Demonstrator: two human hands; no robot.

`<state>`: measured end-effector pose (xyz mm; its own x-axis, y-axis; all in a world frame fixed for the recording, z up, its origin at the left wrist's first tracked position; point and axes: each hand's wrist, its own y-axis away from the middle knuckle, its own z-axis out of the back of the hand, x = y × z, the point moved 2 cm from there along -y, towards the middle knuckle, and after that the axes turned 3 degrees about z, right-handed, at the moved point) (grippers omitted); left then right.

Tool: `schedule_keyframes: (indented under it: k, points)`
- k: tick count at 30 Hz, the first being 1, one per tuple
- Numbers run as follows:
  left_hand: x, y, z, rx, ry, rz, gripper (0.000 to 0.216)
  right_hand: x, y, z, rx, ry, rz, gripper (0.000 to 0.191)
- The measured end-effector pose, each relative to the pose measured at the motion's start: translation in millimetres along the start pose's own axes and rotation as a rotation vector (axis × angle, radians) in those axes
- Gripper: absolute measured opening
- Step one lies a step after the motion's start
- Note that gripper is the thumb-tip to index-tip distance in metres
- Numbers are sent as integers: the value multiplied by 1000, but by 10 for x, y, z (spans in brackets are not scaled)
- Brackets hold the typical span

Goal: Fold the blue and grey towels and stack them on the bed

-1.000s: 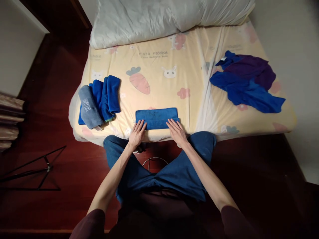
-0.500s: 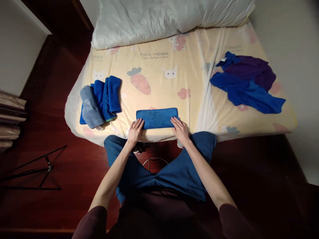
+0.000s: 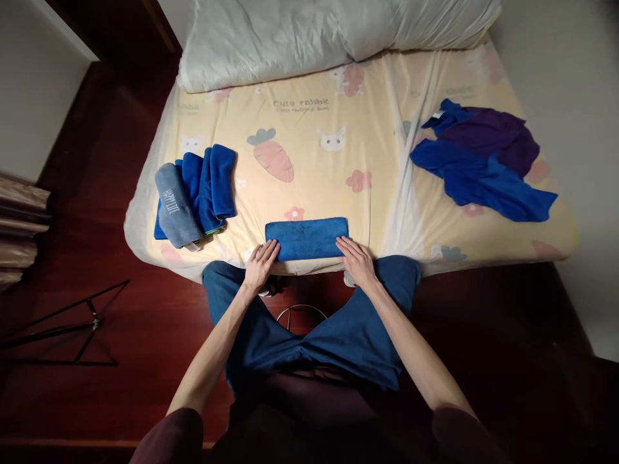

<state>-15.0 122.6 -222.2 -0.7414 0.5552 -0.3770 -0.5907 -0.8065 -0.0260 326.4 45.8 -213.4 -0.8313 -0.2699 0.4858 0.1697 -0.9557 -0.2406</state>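
Observation:
A blue towel [image 3: 307, 238], folded into a long narrow rectangle, lies flat at the front edge of the bed. My left hand [image 3: 261, 261] rests on its left end with the fingers stretched out over the cloth. On the opposite end, the extended fingers of my right hand [image 3: 356, 259] lie flat on the towel. Both thumbs are hard to make out.
To the left lie several folded blue towels [image 3: 220, 183] beside a grey-blue one [image 3: 175, 206] lettered "HAPPY LIFE". Crumpled blue and purple cloths [image 3: 488, 154] lie on the right of the bed [image 3: 314, 167]. A pale quilt [image 3: 290, 45] spans the back. A black stand [image 3: 91, 322] is on the floor.
The folded towel has slid slightly toward me and a little right, with both hands on it. The other cloths have stayed where they were.

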Motion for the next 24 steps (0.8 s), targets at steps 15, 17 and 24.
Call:
schedule_keyframes:
  k: [15,17,24]
  points:
    - [197,9,-3,-207,384,168,42,-312,-64,-31,-239,-253,-217,37]
    - [197,-16,-11,-230,398,215,35,-340,-88,-43,-260,-260,-239,29]
    - [178,-106,-7,-336,499,386,41,-498,-163,-206,-358,-332,-431,35]
